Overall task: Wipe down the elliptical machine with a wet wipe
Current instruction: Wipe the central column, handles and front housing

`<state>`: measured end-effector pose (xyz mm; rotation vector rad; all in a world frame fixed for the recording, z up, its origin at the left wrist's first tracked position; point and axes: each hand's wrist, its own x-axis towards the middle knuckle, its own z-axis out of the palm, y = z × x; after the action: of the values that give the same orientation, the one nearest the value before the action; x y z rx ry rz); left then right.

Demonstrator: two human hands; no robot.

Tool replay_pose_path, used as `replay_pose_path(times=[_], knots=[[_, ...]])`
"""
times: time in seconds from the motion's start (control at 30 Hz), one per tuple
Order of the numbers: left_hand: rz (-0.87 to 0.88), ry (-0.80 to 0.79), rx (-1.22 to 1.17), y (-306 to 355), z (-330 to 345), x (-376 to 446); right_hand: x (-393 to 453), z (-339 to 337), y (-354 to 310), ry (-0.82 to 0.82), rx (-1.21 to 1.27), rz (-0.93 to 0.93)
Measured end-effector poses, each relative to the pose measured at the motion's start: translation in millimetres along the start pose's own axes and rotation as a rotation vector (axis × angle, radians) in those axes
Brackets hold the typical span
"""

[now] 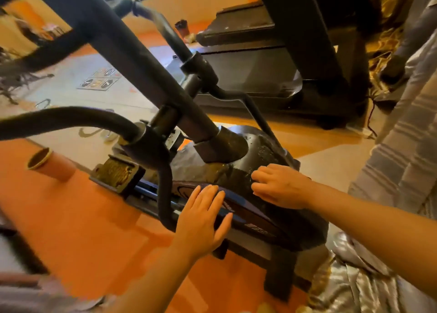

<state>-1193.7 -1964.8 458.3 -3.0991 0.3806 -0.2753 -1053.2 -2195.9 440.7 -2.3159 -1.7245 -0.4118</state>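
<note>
The elliptical machine fills the middle of the head view, its black flywheel housing point(257, 152) dusty and speckled on top. A thick black post point(132, 52) rises from the housing toward the upper left. My left hand point(203, 220) lies flat with straight fingers on the blue and black side cover point(250, 215). My right hand point(281, 185) rests on top of the housing with its fingers curled under. No wet wipe shows in either hand; whatever is beneath the right palm is hidden.
A curved black handle arm point(78, 121) crosses on the left. An orange tube point(50, 165) stands on the orange floor mat point(94, 230). A treadmill point(260, 59) sits behind. A person in striped clothing point(402, 152) stands at the right, above shiny fabric point(359, 286).
</note>
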Motion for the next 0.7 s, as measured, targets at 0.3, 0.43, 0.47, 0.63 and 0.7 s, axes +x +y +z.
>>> replay_pose_path(times=[0.3, 0.43, 0.47, 0.63, 0.7], knots=[[-0.194, 0.019, 0.046, -37.9, -9.9, -23.1, 85.7, 28.7, 10.0, -0.030, 0.052, -0.172], [-0.250, 0.044, 0.047, -68.9, -1.9, -28.6, 115.3, 49.3, 10.6, -0.009, 0.071, -0.187], [-0.266, 0.035, 0.049, -77.4, 0.5, -29.2, 122.0, 54.7, 10.2, -0.006, 0.082, -0.173], [-0.284, -0.043, 0.082, -112.1, 22.0, -31.9, 152.3, 85.5, 10.2, -0.055, 0.168, -0.091], [-0.268, -0.038, 0.090, -123.5, 33.5, -33.8, 166.4, 95.7, 11.1, -0.054, 0.161, -0.062]])
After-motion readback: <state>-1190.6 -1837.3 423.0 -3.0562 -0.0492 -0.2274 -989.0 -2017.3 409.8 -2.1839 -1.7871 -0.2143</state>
